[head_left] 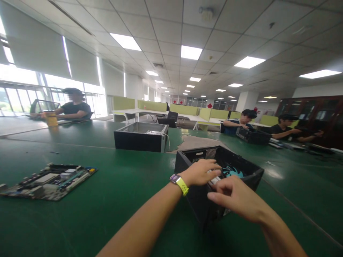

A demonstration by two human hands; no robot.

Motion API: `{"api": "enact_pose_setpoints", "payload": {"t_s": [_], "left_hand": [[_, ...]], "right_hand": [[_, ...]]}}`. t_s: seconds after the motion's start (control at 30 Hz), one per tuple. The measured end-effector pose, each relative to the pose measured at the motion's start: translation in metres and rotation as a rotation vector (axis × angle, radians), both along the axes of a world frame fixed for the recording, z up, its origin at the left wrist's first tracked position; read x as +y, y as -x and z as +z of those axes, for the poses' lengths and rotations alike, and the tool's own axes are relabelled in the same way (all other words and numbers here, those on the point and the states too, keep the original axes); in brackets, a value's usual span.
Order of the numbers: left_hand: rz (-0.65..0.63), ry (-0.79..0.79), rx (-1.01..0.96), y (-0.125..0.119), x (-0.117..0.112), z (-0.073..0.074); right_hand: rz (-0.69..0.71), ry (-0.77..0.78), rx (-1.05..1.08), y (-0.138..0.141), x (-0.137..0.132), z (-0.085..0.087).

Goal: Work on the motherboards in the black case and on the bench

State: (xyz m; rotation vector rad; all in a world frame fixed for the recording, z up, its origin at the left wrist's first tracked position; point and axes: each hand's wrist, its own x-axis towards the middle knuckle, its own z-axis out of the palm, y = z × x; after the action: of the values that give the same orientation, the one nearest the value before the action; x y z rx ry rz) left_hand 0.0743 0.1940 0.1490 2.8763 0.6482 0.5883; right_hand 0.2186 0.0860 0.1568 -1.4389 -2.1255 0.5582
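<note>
L hand (199, 173): fingers loosely spread over near-left rim of black case (183, 162), tips on a pale part (214, 180) inside. R hand (235, 200): half-curled, fingertips at same part; pinched or not, can't tell. Hands close together. Case sits near right on green table (120, 200), top open, blue fan (232, 172) inside.

No legible writing.

Count: 3 cases incl. second case (141, 137) mid-table, third case (253, 136) far right; 1 circuit board (50, 180) near left; 1 watch (179, 181), L wrist; 3 other ppl (76, 109) far off.

left hand (199, 172) palm-down, right hand (235, 198) loosely curled
</note>
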Motion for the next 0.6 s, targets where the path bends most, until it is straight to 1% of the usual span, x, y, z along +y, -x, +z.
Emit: {"api": "enact_pose_setpoints", "payload": {"t_s": [0.03, 0.1, 0.13, 0.17, 0.23, 0.3, 0.37, 0.47, 0.53, 0.6], "left_hand": [[-0.056, 0.02, 0.098, -0.004, -0.002, 0.002], [-0.097, 0.035, 0.218, -0.003, -0.012, 0.004], [-0.092, 0.027, 0.23, 0.002, -0.02, 0.004], [-0.085, 0.017, 0.222, 0.009, -0.028, 0.004], [-0.102, 0.012, 0.21, 0.03, -0.046, 0.008], [-0.123, 0.03, 0.202, 0.055, -0.065, 0.013], [-0.102, 0.065, 0.218, 0.082, -0.082, 0.02], [0.009, 0.132, 0.279, 0.12, -0.106, 0.03], [0.075, 0.182, 0.317, 0.14, -0.121, 0.036], [0.109, 0.233, 0.333, 0.154, -0.134, 0.042]], "right_hand": [[0.073, 0.064, 0.012, 0.004, -0.008, 0.006], [0.174, 0.211, 0.07, 0.008, -0.018, 0.018], [0.185, 0.254, 0.113, 0.007, -0.019, 0.024], [0.168, 0.257, 0.151, 0.006, -0.019, 0.03], [0.072, 0.148, 0.191, 0.0, -0.015, 0.042], [0.002, 0.021, 0.166, -0.006, -0.006, 0.054], [0.016, 0.014, 0.08, -0.01, 0.003, 0.063], [0.088, 0.068, -0.105, -0.006, 0.014, 0.068], [0.146, 0.071, -0.252, 0.003, 0.018, 0.064], [0.196, 0.065, -0.422, 0.018, 0.022, 0.056]]}}
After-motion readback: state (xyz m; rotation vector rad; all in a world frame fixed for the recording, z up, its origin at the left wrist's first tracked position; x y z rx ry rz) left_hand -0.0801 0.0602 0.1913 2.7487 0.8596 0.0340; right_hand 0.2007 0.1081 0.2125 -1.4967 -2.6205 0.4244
